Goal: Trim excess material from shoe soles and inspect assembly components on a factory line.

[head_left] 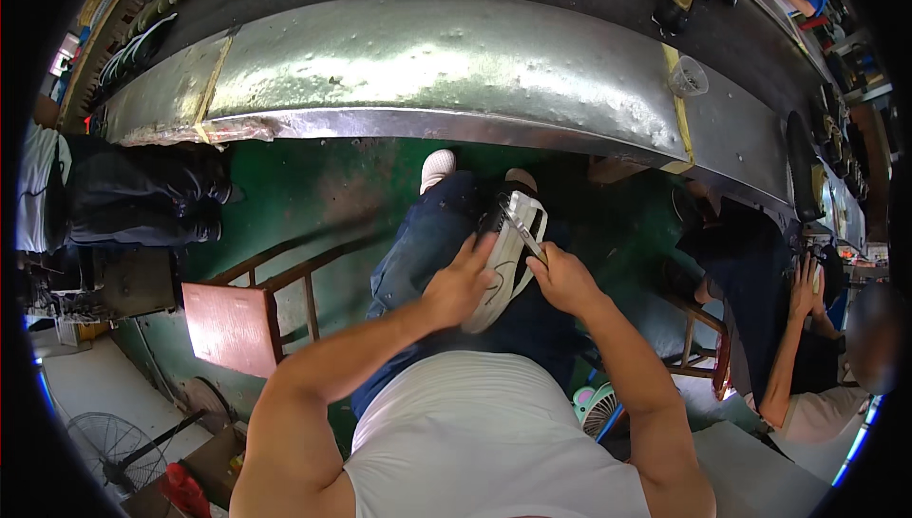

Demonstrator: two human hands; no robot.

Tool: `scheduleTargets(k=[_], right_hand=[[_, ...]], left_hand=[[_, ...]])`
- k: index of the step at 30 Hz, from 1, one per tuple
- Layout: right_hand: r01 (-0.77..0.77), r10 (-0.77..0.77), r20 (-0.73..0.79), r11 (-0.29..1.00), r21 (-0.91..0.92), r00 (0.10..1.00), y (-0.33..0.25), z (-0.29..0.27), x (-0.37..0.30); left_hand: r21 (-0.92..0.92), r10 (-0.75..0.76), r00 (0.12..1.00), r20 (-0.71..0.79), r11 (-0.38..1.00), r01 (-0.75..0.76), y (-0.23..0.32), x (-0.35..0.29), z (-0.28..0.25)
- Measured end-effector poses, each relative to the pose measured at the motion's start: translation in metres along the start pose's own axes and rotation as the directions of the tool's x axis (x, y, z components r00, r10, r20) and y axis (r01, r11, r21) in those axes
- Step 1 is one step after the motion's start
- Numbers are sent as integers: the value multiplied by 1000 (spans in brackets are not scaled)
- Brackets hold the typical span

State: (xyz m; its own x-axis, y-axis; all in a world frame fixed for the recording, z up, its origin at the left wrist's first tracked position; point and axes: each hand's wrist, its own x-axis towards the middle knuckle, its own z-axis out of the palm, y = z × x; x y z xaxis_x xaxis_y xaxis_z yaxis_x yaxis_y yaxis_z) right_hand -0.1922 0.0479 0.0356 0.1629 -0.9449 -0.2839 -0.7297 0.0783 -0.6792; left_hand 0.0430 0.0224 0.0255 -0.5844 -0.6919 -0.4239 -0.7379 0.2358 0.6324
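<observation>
Left hand (463, 282) is clamped on a white shoe (509, 257) over the lap (407, 271), below the bench's (427, 53) near edge; right hand (564, 281) grips a metal tool (524, 235). Step appears to be tool work; next move calls for a steady shoe.

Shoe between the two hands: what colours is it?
The shoe is off-white with black parts; head view.

Black-marked white shoe (506, 271), blue trousers (404, 266), white top (494, 433), green floor (304, 186), silvery bench (427, 57), yellow strips (677, 110), pinkish stool (228, 328)
</observation>
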Motion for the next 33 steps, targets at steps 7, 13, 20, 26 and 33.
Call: scheduleTargets(k=[7,13,20,26,33], right_hand=[[-15,18,-6,932,363,1000,1,13,-55],[1,221,-234,725,688,947,35,68,-114],[33,324,-258,565,825,910,47,78,-129],[-158,225,-124,901,404,966,26,20,-121],[-13,-1,63,977,214,998,7,-11,-113]], left_hand=[[-512,-103,978,-183,859,-6,2,-36,21],[25,-25,999,30,999,24,33,-47,-62],[-464,246,808,-536,713,-525,90,-25,-124],[-476,-41,998,-49,879,13,38,65,-48],[-14,140,915,-378,988,-156,12,4,2]])
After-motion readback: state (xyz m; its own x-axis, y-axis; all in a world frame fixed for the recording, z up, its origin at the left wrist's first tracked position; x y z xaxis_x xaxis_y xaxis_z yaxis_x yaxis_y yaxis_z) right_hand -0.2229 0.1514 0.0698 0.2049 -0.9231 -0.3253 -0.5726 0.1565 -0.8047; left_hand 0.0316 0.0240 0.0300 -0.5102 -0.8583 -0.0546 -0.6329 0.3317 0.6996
